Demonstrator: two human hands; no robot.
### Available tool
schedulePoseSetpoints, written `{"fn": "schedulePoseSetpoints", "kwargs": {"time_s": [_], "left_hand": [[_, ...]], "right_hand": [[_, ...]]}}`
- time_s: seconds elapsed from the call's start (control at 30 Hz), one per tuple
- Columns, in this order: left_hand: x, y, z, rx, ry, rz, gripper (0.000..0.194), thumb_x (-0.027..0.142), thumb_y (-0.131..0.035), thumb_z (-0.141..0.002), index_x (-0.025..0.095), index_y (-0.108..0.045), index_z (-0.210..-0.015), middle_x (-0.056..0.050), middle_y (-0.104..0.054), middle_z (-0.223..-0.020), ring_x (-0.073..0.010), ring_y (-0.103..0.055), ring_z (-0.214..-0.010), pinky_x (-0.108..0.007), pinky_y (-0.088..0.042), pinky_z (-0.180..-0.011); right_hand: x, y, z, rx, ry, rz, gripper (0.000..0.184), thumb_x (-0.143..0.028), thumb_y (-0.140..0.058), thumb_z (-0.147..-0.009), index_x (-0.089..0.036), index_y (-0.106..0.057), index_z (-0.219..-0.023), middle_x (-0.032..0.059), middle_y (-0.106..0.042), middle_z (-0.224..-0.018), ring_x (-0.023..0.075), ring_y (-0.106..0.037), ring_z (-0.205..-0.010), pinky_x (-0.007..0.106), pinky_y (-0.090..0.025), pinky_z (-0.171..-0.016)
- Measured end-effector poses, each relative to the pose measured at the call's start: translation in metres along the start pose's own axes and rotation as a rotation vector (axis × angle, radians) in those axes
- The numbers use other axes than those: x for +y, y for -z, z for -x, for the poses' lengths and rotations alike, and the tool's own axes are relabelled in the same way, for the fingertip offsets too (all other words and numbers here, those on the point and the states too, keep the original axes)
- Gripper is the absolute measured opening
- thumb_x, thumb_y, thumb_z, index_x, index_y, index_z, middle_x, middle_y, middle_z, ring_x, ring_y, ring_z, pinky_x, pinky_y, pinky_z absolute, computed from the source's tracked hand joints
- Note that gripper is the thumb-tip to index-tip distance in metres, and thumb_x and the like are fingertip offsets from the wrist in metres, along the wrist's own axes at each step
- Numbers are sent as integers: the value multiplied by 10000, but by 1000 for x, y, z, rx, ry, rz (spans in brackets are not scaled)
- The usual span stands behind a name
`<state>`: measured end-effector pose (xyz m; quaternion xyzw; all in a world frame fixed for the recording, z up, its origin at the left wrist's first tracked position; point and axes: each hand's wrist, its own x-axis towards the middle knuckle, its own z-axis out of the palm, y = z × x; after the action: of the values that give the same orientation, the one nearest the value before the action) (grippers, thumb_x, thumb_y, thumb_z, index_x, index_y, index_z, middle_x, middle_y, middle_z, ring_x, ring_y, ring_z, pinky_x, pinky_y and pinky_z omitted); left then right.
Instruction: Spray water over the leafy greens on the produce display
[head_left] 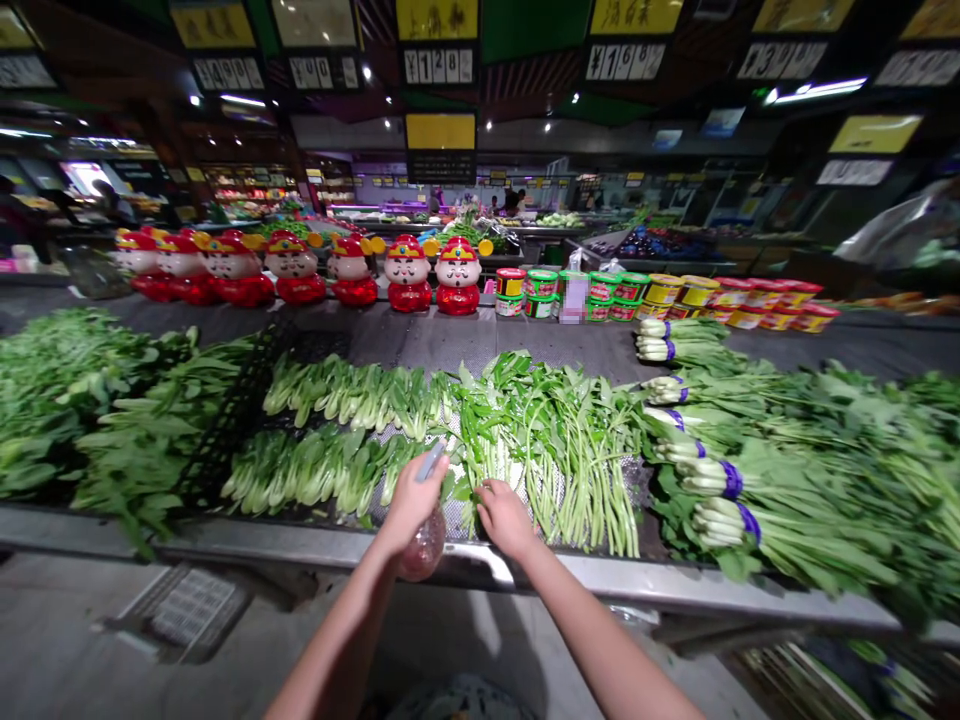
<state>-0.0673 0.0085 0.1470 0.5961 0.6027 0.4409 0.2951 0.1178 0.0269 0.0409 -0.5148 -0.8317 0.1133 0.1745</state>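
My left hand (409,505) is wrapped around a spray bottle with a grey head (431,461) and a clear, reddish body (424,552) hanging below the fist. It is over the front of the display, by the right end of the bok choy rows (300,470). To its right, my right hand (508,517) reaches to the lower stems of the leafy long-stemmed greens (574,470). Its fingers are loosely curved, with thumb and forefinger apart. Whether the fingertips touch a stem is hard to make out.
Bundles of greens tied with purple tape (731,480) lie at right. Loose leafy greens (142,420) are at left beyond a black crate divider (232,430). Red figurines (409,275) and stacked tubs (541,292) line the back ledge. A metal edge (600,580) runs in front; a grey crate (187,608) is below.
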Motion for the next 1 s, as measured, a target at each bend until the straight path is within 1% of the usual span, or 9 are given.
{"fn": "schedulePoseSetpoints", "kwargs": {"time_s": [0.13, 0.23, 0.37, 0.47, 0.57, 0.7, 0.8, 0.9, 1.0], "left_hand": [[-4, 13, 1, 22, -31, 0, 434, 492, -469, -849, 134, -674, -984, -32, -624, -736, -150, -546, -659, -244, -417, -609], [-6, 22, 2, 27, -6, 9, 468, 490, -461, -853, 131, -649, -1088, -26, -619, -723, -153, -548, -647, -251, -421, -610], [-13, 29, 1, 17, 19, 14, 457, 491, -457, -851, 128, -671, -1028, -14, -606, -676, -143, -531, -598, -247, -416, -589], [-20, 32, -1, 14, 18, 1, 433, 485, -456, -849, 139, -682, -979, 7, -576, -630, -130, -500, -557, -236, -398, -561], [-27, 34, -2, 13, 34, -36, 410, 477, -458, -845, 146, -685, -930, 16, -557, -599, -125, -491, -541, -227, -380, -540], [-33, 39, -2, 7, 67, -77, 393, 470, -455, -846, 151, -674, -921, 0, -589, -658, -136, -523, -598, -230, -385, -564], [-36, 44, 0, 23, 49, -80, 391, 470, -459, -844, 150, -671, -917, -14, -607, -707, -151, -540, -653, -245, -401, -610], [-38, 51, 3, 54, 34, -43, 372, 461, -474, -838, 158, -671, -923, -13, -603, -711, -156, -543, -672, -257, -419, -654], [-40, 61, 4, 61, 25, -23, 365, 469, -491, -830, 168, -674, -925, -3, -590, -681, -151, -533, -644, -257, -422, -632]], "right_hand": [[-16, -22, -9, 38, 57, 26, 401, -272, -401, -890, -236, -505, -1275, 88, -480, -1317, 233, -397, -1235, 379, -327, -1021], [-22, -42, -12, 31, 33, 23, 423, -294, -392, -895, -225, -480, -1303, 101, -459, -1342, 242, -370, -1267, 406, -318, -1037], [-23, -58, -12, 7, -25, -6, 420, -325, -377, -902, -212, -506, -1286, 112, -465, -1341, 253, -348, -1294, 417, -305, -1053], [-21, -59, -11, 32, -37, -31, 403, -343, -386, -900, -212, -539, -1249, 102, -480, -1324, 248, -343, -1300, 400, -285, -1071], [-21, -55, -10, 33, -35, -66, 385, -370, -394, -901, -219, -566, -1211, 92, -518, -1269, 240, -388, -1262, 380, -311, -1050], [-23, -54, -10, 39, -53, -101, 366, -367, -363, -918, -229, -589, -1171, 82, -554, -1205, 221, -442, -1202, 363, -339, -1020], [-24, -55, -9, 55, -75, -101, 366, -342, -341, -926, -220, -593, -1161, 84, -559, -1195, 211, -457, -1181, 353, -342, -1014], [-26, -55, -9, 38, -84, -74, 361, -328, -357, -917, -209, -592, -1164, 94, -557, -1204, 217, -451, -1186, 358, -343, -1013], [-28, -53, -9, 17, -86, -46, 360, -313, -371, -908, -201, -586, -1173, 94, -557, -1209, 219, -452, -1186, 360, -347, -1014]]}}
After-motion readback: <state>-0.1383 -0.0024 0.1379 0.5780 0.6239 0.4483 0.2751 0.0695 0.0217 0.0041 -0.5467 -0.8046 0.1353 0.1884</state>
